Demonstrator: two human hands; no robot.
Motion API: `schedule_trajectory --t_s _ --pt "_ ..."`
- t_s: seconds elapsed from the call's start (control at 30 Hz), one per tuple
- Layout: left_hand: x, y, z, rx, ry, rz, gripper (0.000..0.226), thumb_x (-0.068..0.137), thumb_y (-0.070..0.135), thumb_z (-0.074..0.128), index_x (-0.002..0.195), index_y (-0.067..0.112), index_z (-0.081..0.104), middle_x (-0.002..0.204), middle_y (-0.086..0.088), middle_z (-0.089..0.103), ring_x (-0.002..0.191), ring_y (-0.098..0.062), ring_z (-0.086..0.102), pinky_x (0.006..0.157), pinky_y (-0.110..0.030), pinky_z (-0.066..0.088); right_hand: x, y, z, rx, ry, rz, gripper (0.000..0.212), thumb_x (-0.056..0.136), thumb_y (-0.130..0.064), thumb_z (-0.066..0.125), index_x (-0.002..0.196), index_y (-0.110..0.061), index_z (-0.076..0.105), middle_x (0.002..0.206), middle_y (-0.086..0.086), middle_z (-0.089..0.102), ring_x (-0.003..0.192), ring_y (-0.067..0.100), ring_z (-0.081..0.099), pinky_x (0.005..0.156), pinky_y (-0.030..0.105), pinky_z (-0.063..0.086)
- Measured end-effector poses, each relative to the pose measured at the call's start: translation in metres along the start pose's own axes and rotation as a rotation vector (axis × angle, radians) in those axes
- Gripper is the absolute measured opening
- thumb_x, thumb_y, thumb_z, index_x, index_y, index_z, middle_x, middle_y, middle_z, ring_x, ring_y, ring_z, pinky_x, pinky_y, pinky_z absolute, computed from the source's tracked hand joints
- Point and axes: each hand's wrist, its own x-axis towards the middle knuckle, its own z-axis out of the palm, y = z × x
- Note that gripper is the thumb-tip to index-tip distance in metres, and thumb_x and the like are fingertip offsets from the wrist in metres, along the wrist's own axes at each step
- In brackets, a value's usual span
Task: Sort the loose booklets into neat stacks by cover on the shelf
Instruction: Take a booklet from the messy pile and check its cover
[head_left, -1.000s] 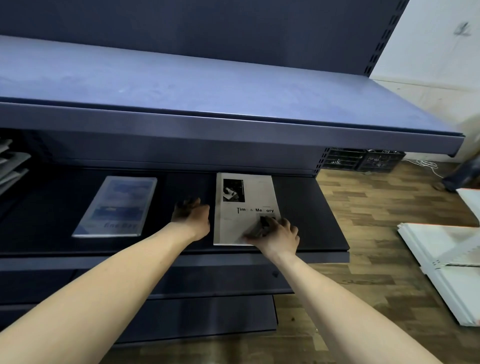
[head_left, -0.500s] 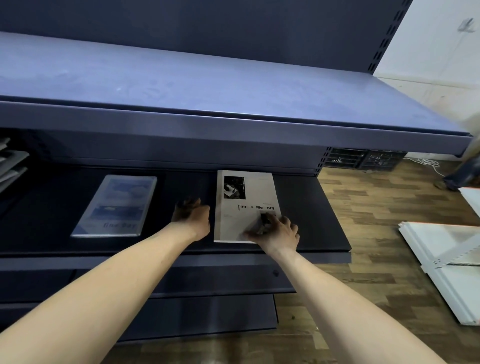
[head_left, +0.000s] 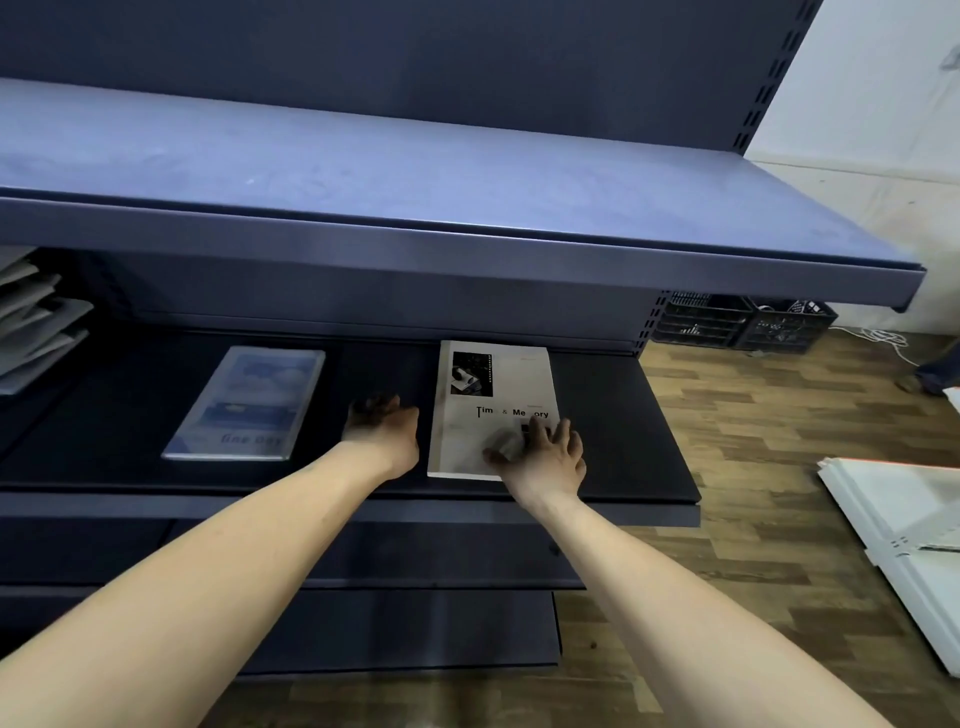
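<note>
Far left, tucked under the upper shelf (head_left: 467, 171): a loose pile of grey booklets (head_left: 36, 322), fanned and uneven; about five edges show, exact count unclear in the shadow.

Dark lower shelf (head_left: 623, 415) holds two flat items, well apart.

One: blue booklet (head_left: 244, 405), cloud picture on the cover, lying flat left of centre, slightly skewed. Whether it is a single copy or a thin stack cannot be told.

Left hand (head_left: 382, 428): lies on the bare shelf between the two covers, just beside the white one's left edge. Fingers reach into shadow; grip looks loosely spread, holding nothing.

Two: white booklet (head_left: 493, 405), small dark photo at top left, black title partly covered. Lies flat right of centre, long side running back into the shelf.

Right hand (head_left: 545, 452): rests on the near right corner of the white booklet, fingers spread and laid over the cover, thumb out to the left on the paper. Flat press, no pinch.

Two bare forearms in view, no sleeves.

Right of the shelf: wood-pattern floor (head_left: 779, 441), two black crates (head_left: 743, 322) against the wall, white panels (head_left: 904, 530) lying at the right edge.
</note>
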Motion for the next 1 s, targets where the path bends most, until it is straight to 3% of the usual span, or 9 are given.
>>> schedule_trajectory --t_s 0.17,0.27,0.47,0.6,0.77,1.0 --pt "-0.016 -0.008 0.005 -0.006 0.004 -0.041 0.055 0.098 0.028 0.042 0.151 0.025 0.026 0.16 -0.007 0.016 0.148 -0.03 0.011 0.118 -0.045 0.019 -0.008 -0.02 -0.001 -0.066 -0.069 -0.197 0.077 0.094 -0.065 0.045 0.158 -0.028 0.022 0.167 0.007 0.007 0.153 0.033 -0.004 0.123 0.048 0.004" --pt "-0.032 -0.02 0.009 -0.009 0.061 -0.068 0.06 0.099 0.031 0.041 0.153 0.023 0.019 0.157 -0.009 0.024 0.144 -0.031 0.022 0.112 -0.046 0.031 -0.018 -0.042 0.003 -0.126 -0.104 -0.318 0.069 0.098 -0.06 0.041 0.156 -0.028 0.026 0.166 0.005 0.014 0.153 0.031 0.002 0.122 0.048 0.005" --pt "-0.066 -0.055 0.01 0.044 0.166 -0.168 0.054 0.097 0.038 0.042 0.147 0.019 0.032 0.14 -0.014 0.046 0.125 -0.034 0.043 0.103 -0.046 0.036 -0.049 -0.102 0.019 -0.077 -0.143 -0.558 0.059 0.1 -0.054 0.04 0.154 -0.031 0.034 0.163 0.005 0.024 0.152 0.031 0.008 0.122 0.044 0.01" --pt "-0.086 -0.091 0.006 0.053 0.208 -0.259 0.051 0.098 0.046 0.038 0.14 0.019 0.042 0.14 -0.013 0.047 0.127 -0.035 0.042 0.104 -0.047 0.034 -0.068 -0.135 0.031 -0.111 -0.141 -0.676 0.054 0.1 -0.054 0.039 0.149 -0.032 0.041 0.161 0.005 0.029 0.151 0.034 0.011 0.122 0.047 0.012" --pt "-0.114 -0.139 0.009 0.032 0.243 -0.345 0.055 0.098 0.051 0.032 0.141 0.019 0.043 0.144 -0.012 0.044 0.135 -0.033 0.034 0.109 -0.049 0.029 -0.087 -0.178 0.052 -0.191 -0.151 -0.813 0.052 0.1 -0.055 0.032 0.141 -0.029 0.05 0.154 0.005 0.04 0.143 0.035 0.029 0.117 0.05 0.023" --pt "-0.158 -0.214 0.019 -0.015 0.265 -0.462 0.055 0.099 0.052 0.032 0.145 0.021 0.038 0.146 -0.008 0.041 0.14 -0.031 0.028 0.112 -0.049 0.025 -0.129 -0.246 0.091 -0.256 -0.199 -0.873 0.058 0.101 -0.054 0.034 0.15 -0.024 0.039 0.154 0.01 0.039 0.139 0.035 0.034 0.113 0.048 0.027"
